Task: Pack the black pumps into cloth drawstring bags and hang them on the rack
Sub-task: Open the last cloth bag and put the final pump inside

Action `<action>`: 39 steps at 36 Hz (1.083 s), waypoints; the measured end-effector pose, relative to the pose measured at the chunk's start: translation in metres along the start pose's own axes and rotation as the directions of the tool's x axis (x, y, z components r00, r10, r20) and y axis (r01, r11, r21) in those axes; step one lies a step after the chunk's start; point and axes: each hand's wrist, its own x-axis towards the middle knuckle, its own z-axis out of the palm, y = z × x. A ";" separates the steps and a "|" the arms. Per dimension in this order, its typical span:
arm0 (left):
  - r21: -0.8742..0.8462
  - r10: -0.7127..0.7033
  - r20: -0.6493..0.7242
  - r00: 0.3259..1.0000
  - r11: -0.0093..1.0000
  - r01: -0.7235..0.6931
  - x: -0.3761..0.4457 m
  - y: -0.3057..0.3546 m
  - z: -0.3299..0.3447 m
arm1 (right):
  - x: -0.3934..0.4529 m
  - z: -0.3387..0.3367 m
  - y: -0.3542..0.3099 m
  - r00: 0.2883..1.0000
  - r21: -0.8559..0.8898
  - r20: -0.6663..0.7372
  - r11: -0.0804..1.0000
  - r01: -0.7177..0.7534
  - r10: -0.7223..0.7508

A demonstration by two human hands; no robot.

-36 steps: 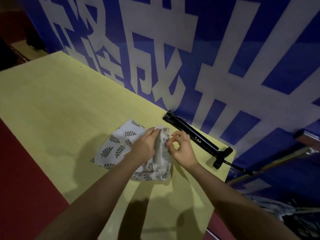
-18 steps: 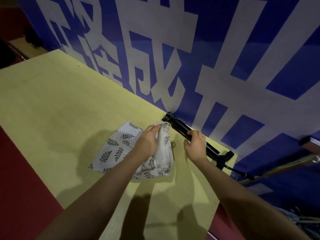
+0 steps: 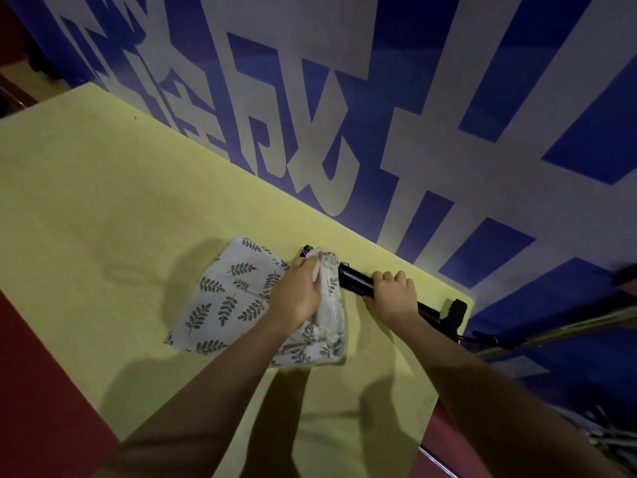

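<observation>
We cannot see the middle stretch of the black pump [image 3: 355, 282]: our right hand [image 3: 393, 296] wraps over its barrel, and the raised mouth of the cloth bag [image 3: 227, 298] covers part of its far end, so that only a small black tip shows above the gathered fabric. Whether that end already sits inside the bag's opening or merely lies behind it we cannot tell. The pump's handle end [image 3: 455, 313] reaches the table's right corner, and a thin dark piece runs on past the edge into a shadowed area where we make out little beyond some pale rods. The bag's inside is hidden from us; the part lying on the table looks flat. It is white cloth printed with dark green leaf sprigs, and it lies on the yellow table [image 3: 103, 201] just left of the pump, its open end lifted and bunched. Our left hand [image 3: 298, 294] grasps that bunched rim, fingers curled into the fabric. Our right hand is clenched around the pump barrel, knuckles up. The pump is a slim black tube lying along the table's far edge, close against the blue banner [image 3: 413, 115] with large white characters, which are cut off by the frame.
</observation>
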 end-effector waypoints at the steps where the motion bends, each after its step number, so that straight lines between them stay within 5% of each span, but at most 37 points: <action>1: 0.002 -0.021 -0.007 1.000 1.000 0.021 -0.002 0.000 0.000 | -0.001 -0.001 -0.001 1.000 -0.003 0.002 1.000 0.011 -0.011; 12: -0.057 0.035 -0.144 0.989 0.997 -0.044 -0.027 0.002 -0.007 | -0.030 -0.038 -0.011 0.992 0.218 -0.123 0.976 -0.011 0.038; 21: -0.061 0.070 0.072 0.995 0.996 -0.066 -0.056 0.014 -0.024 | -0.088 -0.067 -0.007 0.966 0.565 -0.239 0.823 0.059 0.094; 31: -0.287 0.092 0.021 0.996 0.955 -0.082 -0.089 0.023 -0.049 | -0.153 -0.074 0.007 0.951 0.698 -0.279 0.708 0.106 0.133; 39: -0.324 0.159 0.014 0.987 0.935 -0.146 -0.106 0.020 -0.064 | -0.180 -0.076 0.006 0.992 0.402 -0.115 0.912 0.088 -0.045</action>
